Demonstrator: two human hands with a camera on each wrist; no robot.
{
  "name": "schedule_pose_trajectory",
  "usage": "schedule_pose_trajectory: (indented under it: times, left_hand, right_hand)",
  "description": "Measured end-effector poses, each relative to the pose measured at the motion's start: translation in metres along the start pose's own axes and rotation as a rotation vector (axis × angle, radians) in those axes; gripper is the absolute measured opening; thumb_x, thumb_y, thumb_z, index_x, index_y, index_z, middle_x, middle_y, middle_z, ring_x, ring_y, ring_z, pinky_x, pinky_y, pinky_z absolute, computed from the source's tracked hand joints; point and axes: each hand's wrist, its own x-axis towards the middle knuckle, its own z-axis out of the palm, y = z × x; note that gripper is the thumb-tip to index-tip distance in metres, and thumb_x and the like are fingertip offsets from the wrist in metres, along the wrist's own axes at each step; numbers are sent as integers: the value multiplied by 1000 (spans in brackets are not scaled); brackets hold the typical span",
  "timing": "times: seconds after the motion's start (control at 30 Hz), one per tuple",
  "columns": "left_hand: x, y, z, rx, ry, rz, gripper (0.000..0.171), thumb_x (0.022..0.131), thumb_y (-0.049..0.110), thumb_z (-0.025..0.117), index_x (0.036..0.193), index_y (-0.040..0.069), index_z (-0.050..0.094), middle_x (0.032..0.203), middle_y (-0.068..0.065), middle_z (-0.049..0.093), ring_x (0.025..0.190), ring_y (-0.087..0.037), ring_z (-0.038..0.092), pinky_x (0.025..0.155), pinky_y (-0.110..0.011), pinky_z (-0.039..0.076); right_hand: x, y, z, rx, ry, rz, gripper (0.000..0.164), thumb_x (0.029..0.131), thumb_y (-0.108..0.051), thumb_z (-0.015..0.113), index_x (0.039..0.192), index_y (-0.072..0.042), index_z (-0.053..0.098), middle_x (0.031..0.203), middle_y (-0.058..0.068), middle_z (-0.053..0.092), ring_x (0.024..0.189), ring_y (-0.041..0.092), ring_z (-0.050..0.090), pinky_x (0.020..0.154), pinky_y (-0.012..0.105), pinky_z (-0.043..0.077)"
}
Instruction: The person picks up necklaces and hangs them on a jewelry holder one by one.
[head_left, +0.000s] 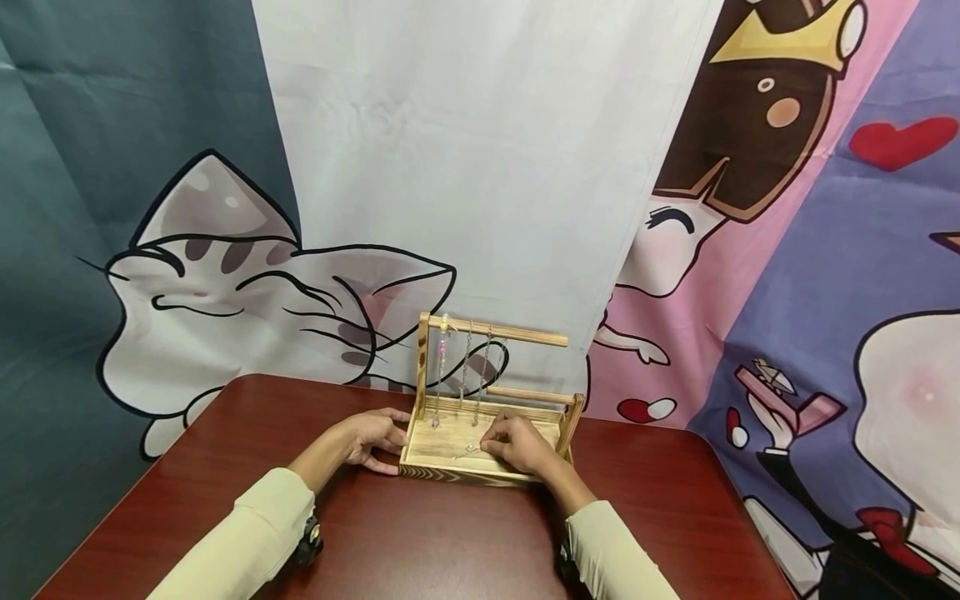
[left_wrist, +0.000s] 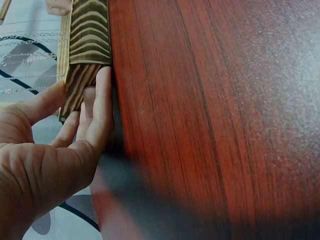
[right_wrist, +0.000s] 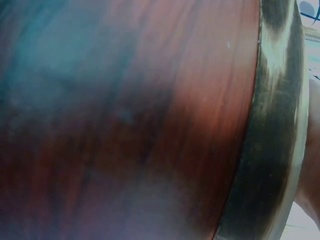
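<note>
A wooden jewelry stand (head_left: 435,457) has a shallow tray, an upper bar and a shorter lower bar. My left hand (head_left: 375,437) grips the tray's left end; the left wrist view has the thumb at its rim and the fingers against its dark-grained end (left_wrist: 80,90). Over the tray, my right hand (head_left: 517,442) has its fingertips drawn together at a small silver jewelry piece (head_left: 470,448), too small to identify. The right wrist view catches only the tray's front wall (right_wrist: 275,100) and part of that hand, its fingertips hidden.
Several chains (head_left: 464,367) hang from the upper bar (head_left: 525,335), one with pink and yellow beads (head_left: 442,337). The stand sits near the back edge of a red-brown table (head_left: 420,542). Behind it hangs a cartoon-printed cloth (head_left: 465,167).
</note>
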Motion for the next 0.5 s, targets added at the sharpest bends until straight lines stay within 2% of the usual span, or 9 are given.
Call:
schedule_pose_trajectory:
  times: [0.07, 0.17, 0.23, 0.3, 0.4, 0.5]
  left_hand:
    - [0, 0, 0, 0, -1, 1, 68, 100, -5, 62, 164, 3, 40, 140, -24, 69, 112, -28, 75, 88, -53, 72]
    - [1, 1, 0, -3, 0, 0, 68, 100, -5, 62, 164, 3, 40, 141, -24, 69, 113, -28, 74, 88, -53, 72]
    - [1, 1, -1, -5, 0, -3, 68, 101, -5, 62, 165, 3, 39, 140, -23, 68, 113, -28, 73, 89, -53, 72]
    - [1, 1, -1, -7, -1, -7, 68, 101, -5, 62, 165, 3, 39, 139, -23, 68, 113, -28, 73, 89, -53, 72]
    - [1, 1, -1, -9, -3, -8, 68, 101, -5, 62, 165, 3, 39, 139, -23, 68, 112, -28, 73, 90, -53, 72]
    - [1, 0, 0, -9, -2, -8, 68, 101, -5, 62, 165, 3, 39, 138, -23, 68, 112, -27, 73, 89, -53, 72]
  right_hand:
    - [0, 16, 6, -31, 18, -77, 14, 105, -22, 81, 95, -16, 88, 100, 0, 71, 94, 11, 64, 84, 28, 58]
    - [1, 18, 7, -66, 25, -137, 14, 104, -20, 80, 93, -16, 87, 100, -1, 72, 94, 11, 65, 84, 30, 59]
    - [2, 8, 4, -71, 7, -122, 12, 102, -14, 82, 91, -14, 86, 99, 1, 72, 94, 14, 66, 86, 33, 61]
    - [3, -9, -2, -72, -27, -65, 10, 100, -10, 83, 90, -12, 85, 100, 2, 72, 96, 15, 67, 90, 34, 63]
    - [5, -21, -3, -118, -76, 6, 13, 100, -5, 81, 89, -11, 82, 101, 2, 71, 97, 14, 66, 92, 32, 63]
    - [6, -26, -4, -170, -116, 16, 13, 101, -5, 79, 89, -10, 78, 103, 2, 67, 96, 13, 64, 89, 31, 63]
